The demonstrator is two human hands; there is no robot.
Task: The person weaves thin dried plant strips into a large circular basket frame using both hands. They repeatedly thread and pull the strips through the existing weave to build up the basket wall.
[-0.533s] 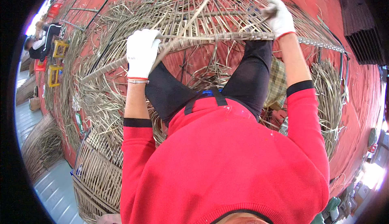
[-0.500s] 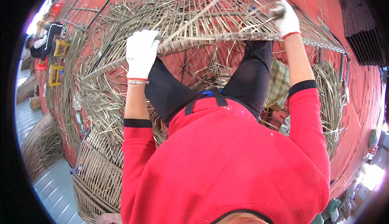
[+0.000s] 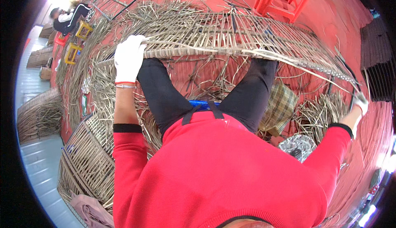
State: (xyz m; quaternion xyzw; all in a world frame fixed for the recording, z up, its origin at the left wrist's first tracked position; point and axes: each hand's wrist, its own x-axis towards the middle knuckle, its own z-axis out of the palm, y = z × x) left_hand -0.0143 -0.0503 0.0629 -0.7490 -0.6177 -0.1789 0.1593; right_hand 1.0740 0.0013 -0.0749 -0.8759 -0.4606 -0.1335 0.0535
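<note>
A big woven panel [image 3: 206, 32] made of thin strips lies across the far side of the scene, over the person's black knees [image 3: 263, 74], between the two hands. Its near rim [image 3: 185, 51] is wound round and round, and the winding looks tight and neat from the left hand to about the right knee, so much of that part seems done. What looks left is a long pale strip [image 3: 288, 61] that comes off the rim near the right knee and is not wound in yet. The left hand [image 3: 129, 59], in a white glove, is curled tight round the rim at the left, with its arm reaching almost straight out from the near side. The right hand [image 3: 361, 103], gloved too, is way out to the right, with its arm stretched wide. Its fingers are small and blurry, but they look pinched on the end of the long pale strip, which runs nearly straight. A heap of loose strips [image 3: 324, 118] lies near the right arm, on the red floor sheet [image 3: 367, 145]
</note>
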